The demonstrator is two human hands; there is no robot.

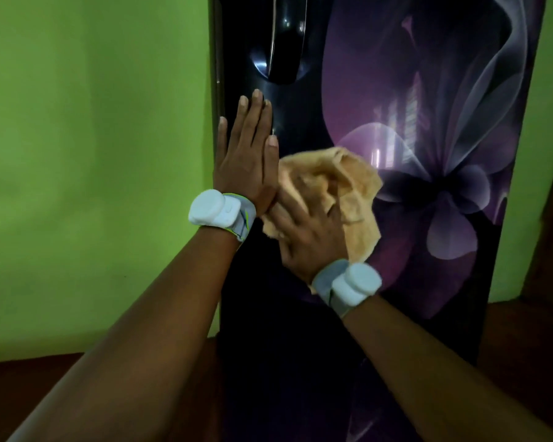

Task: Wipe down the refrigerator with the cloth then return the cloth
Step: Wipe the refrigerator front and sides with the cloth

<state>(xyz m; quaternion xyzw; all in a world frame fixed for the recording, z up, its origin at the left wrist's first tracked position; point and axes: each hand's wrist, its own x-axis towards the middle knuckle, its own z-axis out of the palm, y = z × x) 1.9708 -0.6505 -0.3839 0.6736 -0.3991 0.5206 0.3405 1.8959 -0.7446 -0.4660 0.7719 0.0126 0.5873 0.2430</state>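
Right hand (307, 231) pressing bunched cloth (342, 193) on refrigerator (428, 154) door centre, fingers blurred, hold unclear; left hand (246, 161) at 10 o'clock, fingers straight, flat on door; risk: loose cloth slipping from palm, dropping.

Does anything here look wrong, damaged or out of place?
Nothing stands out. The refrigerator door looks intact; the left hand rests flat on it, the right hand presses the bunched orange cloth against it.
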